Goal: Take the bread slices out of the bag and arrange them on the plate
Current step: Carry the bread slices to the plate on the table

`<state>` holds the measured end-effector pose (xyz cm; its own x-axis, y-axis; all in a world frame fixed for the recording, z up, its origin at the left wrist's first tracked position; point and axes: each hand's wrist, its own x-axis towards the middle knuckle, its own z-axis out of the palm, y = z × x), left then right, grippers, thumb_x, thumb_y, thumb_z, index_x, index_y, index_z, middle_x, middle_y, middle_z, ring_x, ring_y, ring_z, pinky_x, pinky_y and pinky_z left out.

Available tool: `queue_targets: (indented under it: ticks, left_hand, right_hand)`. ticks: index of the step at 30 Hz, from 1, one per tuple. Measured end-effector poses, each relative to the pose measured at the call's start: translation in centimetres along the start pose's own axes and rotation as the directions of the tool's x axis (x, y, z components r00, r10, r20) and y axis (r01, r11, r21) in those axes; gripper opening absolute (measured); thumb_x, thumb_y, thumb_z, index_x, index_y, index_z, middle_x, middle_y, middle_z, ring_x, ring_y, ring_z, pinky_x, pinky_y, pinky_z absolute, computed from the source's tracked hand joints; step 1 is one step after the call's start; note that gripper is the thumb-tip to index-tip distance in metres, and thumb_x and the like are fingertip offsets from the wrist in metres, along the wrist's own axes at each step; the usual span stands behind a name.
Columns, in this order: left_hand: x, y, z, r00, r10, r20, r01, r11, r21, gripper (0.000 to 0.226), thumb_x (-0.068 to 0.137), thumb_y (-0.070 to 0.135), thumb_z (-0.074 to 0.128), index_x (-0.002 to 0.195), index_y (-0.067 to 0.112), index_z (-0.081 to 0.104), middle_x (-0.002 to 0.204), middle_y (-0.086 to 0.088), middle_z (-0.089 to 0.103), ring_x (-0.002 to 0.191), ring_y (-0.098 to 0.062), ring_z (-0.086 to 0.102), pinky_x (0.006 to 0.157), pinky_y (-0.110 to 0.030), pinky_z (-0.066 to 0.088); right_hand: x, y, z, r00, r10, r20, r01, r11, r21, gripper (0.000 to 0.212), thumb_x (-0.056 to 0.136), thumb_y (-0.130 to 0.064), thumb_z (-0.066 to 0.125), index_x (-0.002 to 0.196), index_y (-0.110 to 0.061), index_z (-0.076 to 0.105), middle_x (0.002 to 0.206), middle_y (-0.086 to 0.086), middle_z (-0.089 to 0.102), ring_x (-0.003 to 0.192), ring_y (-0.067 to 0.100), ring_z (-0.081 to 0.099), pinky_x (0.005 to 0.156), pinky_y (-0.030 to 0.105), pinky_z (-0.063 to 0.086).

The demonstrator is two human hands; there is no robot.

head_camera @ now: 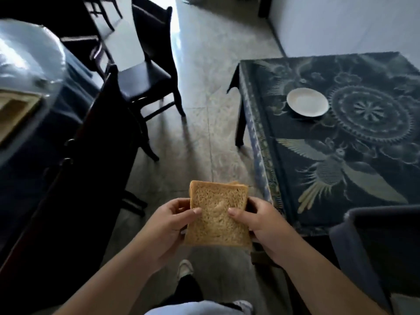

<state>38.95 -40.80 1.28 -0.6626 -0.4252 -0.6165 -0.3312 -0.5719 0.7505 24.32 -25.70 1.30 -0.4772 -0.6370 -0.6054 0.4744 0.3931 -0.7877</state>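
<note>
Holding the bread slices [217, 214] between both hands, over the floor and clear of the bench [284, 178]. Left hand [167, 226] clamps the left edge, right hand [261, 220] the right, thumbs pressed on the top face, fingers wrapped underneath. I see at least two slices stacked; I reckon the two-sided grip keeps the soft stack squared and stops it sagging. Forearms run forward and converge, wrists about level, stack tilted slightly toward me. Plate [307, 102] sits bare near the bench's far left corner, well apart from the bread. Can't make out the bag for certain. Carry to plate not yet done.
</note>
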Motion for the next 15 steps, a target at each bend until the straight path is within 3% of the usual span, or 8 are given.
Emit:
queue_targets:
  ticks: [8, 12, 15]
  left_hand:
    - [2.2, 3.3, -7.4, 0.999, 0.030, -0.021, -0.031, 0.996, -0.083, 0.044, 0.069, 0.020, 0.077, 0.109, 0.005, 0.066, 0.093, -0.011, 0.077, 0.082, -0.025, 0.074, 0.062, -0.039, 0.059]
    - [3.9, 5.3, -10.2, 0.999, 0.052, -0.004, -0.052, 0.994, -0.094, 0.040, 0.073, 0.015, 0.075, 0.111, 0.005, 0.064, 0.090, -0.009, 0.077, 0.079, -0.023, 0.074, 0.060, -0.037, 0.059]
    - [5.4, 6.7, -11.5, 0.999, 0.052, 0.015, -0.051, 0.995, -0.087, 0.044, 0.071, 0.018, 0.076, 0.111, 0.004, 0.063, 0.092, -0.010, 0.077, 0.080, -0.025, 0.074, 0.060, -0.039, 0.059]
  right_hand:
    - [4.5, -3.3, 7.3, 1.000, 0.013, 0.009, -0.013, 1.000, -0.006, 0.029, 0.086, -0.004, 0.070, 0.114, -0.003, 0.061, 0.105, 0.014, 0.072, 0.073, 0.011, 0.074, 0.054, 0.023, 0.056]
    - [6.7, -4.4, 9.8, 0.999, -0.013, -0.029, 0.014, 1.000, 0.009, 0.034, 0.083, -0.005, 0.073, 0.115, -0.003, 0.061, 0.106, 0.015, 0.073, 0.092, 0.025, 0.073, 0.075, 0.041, 0.062]
    - [8.5, -5.4, 10.7, 0.999, -0.031, -0.029, 0.032, 0.999, 0.010, 0.032, 0.083, -0.008, 0.074, 0.113, -0.007, 0.064, 0.104, 0.011, 0.075, 0.088, 0.022, 0.074, 0.067, 0.035, 0.061]
